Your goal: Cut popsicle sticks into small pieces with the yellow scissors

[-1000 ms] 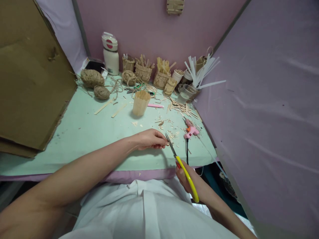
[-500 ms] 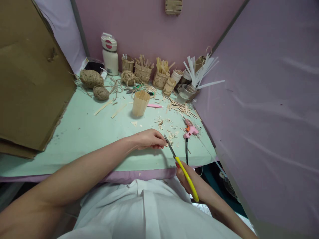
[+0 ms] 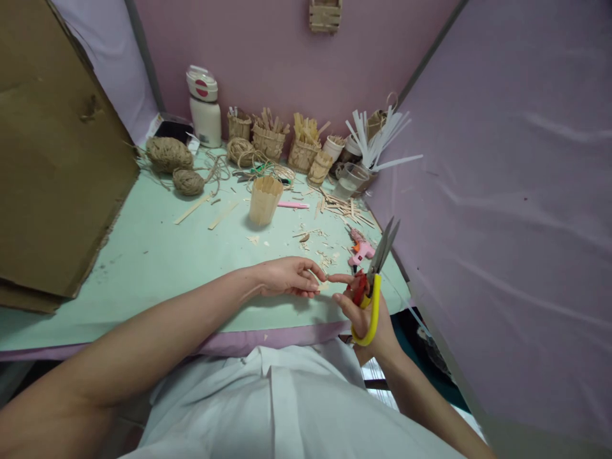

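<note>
My right hand (image 3: 359, 313) grips yellow-handled scissors (image 3: 377, 274) with the blades tilted up and away to the right, slightly apart. Its forefinger reaches left and meets the fingertips of my left hand (image 3: 289, 277), which rests on the mint-green table (image 3: 143, 255) near the front edge. A small pale wooden piece (image 3: 324, 286) lies between the two hands; whether either hand holds it is unclear. Wood chips (image 3: 325, 255) are scattered just beyond the hands.
A cup made of wooden sticks (image 3: 264, 199) stands mid-table, a pink glue gun (image 3: 359, 250) lies right. Twine balls (image 3: 168, 154), a white flask (image 3: 204, 107), small baskets (image 3: 268, 139) and white strips (image 3: 377, 137) line the back. Cardboard (image 3: 52, 159) leans left; a purple panel (image 3: 502, 191) stands right.
My right hand has lifted the scissors away from my left fingertips and swung the blades up to the right. Its forefinger now stretches toward my left hand.
</note>
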The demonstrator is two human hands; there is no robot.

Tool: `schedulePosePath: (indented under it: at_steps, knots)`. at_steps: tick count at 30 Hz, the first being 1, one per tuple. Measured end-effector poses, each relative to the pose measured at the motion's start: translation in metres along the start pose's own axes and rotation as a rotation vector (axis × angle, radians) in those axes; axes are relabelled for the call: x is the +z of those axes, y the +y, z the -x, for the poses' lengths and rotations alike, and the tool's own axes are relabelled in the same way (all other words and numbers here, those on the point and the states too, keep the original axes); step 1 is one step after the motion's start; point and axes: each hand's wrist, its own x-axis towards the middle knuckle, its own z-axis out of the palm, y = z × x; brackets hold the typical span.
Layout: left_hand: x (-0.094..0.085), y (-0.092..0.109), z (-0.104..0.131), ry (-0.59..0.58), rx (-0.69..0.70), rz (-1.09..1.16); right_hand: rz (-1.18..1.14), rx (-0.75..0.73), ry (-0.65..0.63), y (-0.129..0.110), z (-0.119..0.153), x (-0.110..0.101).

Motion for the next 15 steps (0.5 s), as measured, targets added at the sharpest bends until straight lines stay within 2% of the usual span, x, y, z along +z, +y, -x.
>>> schedulePosePath:
  at_steps: [6, 9, 11, 15]
  knots:
    - [0.002, 0.003, 0.003, -0.112, -0.076, 0.087, -0.055, -0.102, 0.057, 0.001, -0.006, 0.010]
    - [0.003, 0.003, 0.004, -0.134, -0.068, 0.072, -0.087, -0.086, 0.100, 0.003, -0.009, 0.009]
    - [0.005, 0.001, 0.002, -0.098, -0.003, -0.033, -0.113, -0.037, 0.112, 0.005, -0.011, 0.008]
    - [0.009, -0.005, -0.004, 0.105, 0.220, -0.392, -0.162, 0.054, 0.115, 0.012, -0.014, 0.010]
